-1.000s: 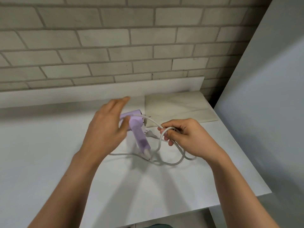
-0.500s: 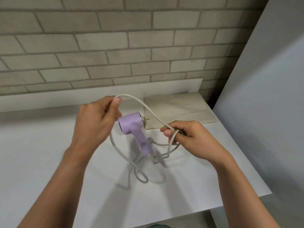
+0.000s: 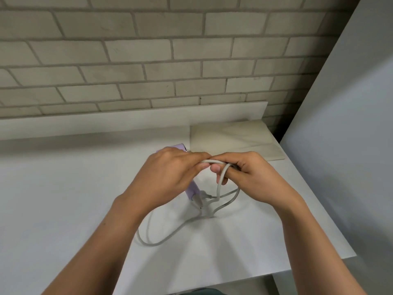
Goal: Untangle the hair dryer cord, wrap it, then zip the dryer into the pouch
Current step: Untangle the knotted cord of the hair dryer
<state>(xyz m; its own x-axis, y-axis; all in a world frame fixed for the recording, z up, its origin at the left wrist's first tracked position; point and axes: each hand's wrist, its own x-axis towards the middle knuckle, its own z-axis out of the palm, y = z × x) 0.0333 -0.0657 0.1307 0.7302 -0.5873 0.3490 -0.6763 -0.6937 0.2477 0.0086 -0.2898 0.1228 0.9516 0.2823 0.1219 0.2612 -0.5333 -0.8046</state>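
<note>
1. A lilac hair dryer lies on a white bench, its long axis running from the far left toward the near right; the barrel end points toward the wall, and the handle end, where the cord leaves it, points toward the person. Most of the body is hidden under the left hand.
2. The grey cord trails from the handle in loose loops over the bench, one wide loop swinging out toward the near edge, others crossing just right of the handle.
3. Both hands meet above the dryer. The fingers of the left hand are closed, pinching a raised run of cord between thumb and fingertips. The right hand is closed too, a loop of the same cord hooked round its fingers.
4. A flat, pale pouch lies at the far right corner of the bench, just behind the hands and apart from the dryer.
5. The bench has open room to the left and in front; its right edge runs close beside a plain grey panel.
6. A low white ledge backs the bench, beneath a wall of pale bricks.
</note>
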